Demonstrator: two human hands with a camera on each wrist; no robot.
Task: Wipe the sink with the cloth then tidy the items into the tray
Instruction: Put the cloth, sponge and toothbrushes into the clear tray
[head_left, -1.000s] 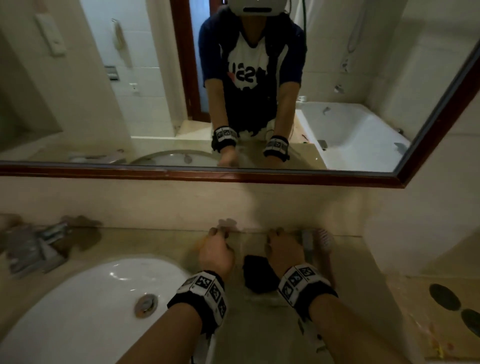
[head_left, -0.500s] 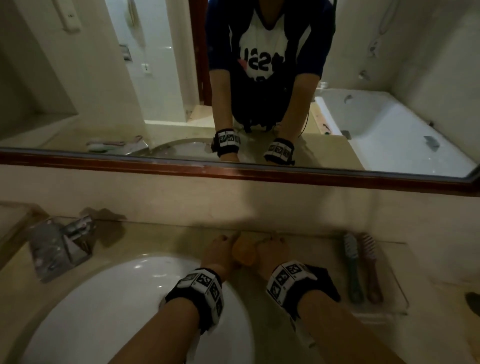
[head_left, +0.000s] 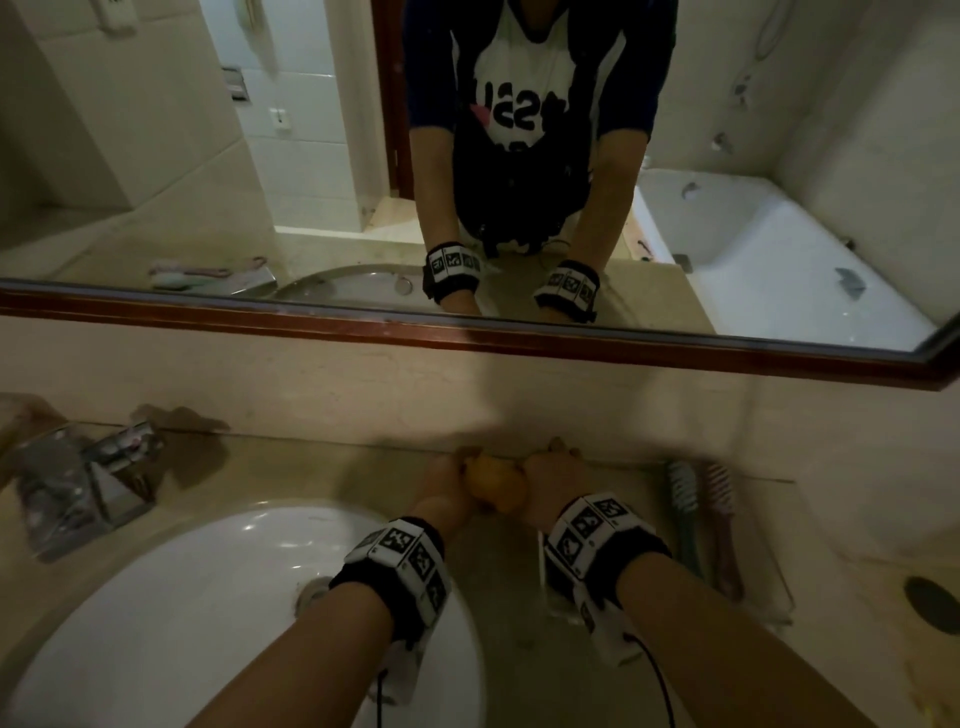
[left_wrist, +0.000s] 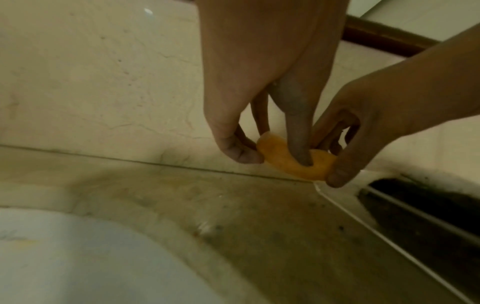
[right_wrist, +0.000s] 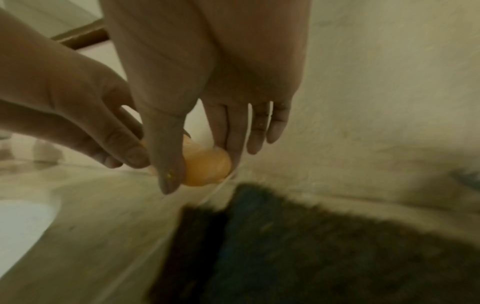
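An orange bar of soap (head_left: 493, 486) hangs between both hands just above the counter, by the left edge of the clear tray (head_left: 779, 608). My left hand (left_wrist: 275, 152) pinches its left end with thumb and fingers. My right hand (right_wrist: 202, 170) pinches the right end between thumb and forefinger, the other fingers straight. In the tray lie a dark cloth (right_wrist: 311, 246), a teal brush (head_left: 683, 499) and a pink brush (head_left: 722, 499). The white sink (head_left: 208, 597) is at the lower left, below my left forearm.
A chrome faucet (head_left: 78, 488) stands at the left behind the sink. The wall and a wood-framed mirror (head_left: 467, 338) rise right behind the hands. A dark round hole (head_left: 932, 603) sits in the counter at the far right.
One second ago both hands reached to the back of the tray. They have come together toward the sink side with the orange soap held between them. The head view has dropped and shifted left.
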